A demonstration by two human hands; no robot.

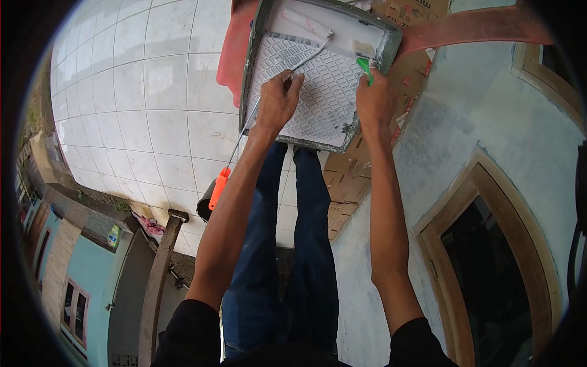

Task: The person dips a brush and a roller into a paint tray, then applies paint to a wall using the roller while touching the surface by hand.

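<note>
Orange colouring is shown on the roller handle (219, 189); green is shown on the brush handle (365, 68). A raised diamond pattern is borne by the white-coated tray (306, 85). Blue is displayed by the jeans (315, 226), red by the chair (232, 61). White floor tiles (168, 79) are divided by a dark grid.

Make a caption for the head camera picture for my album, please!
The left hand holds a roller by its metal rod, the right hand a green-handled brush, over a paint tray.
</note>
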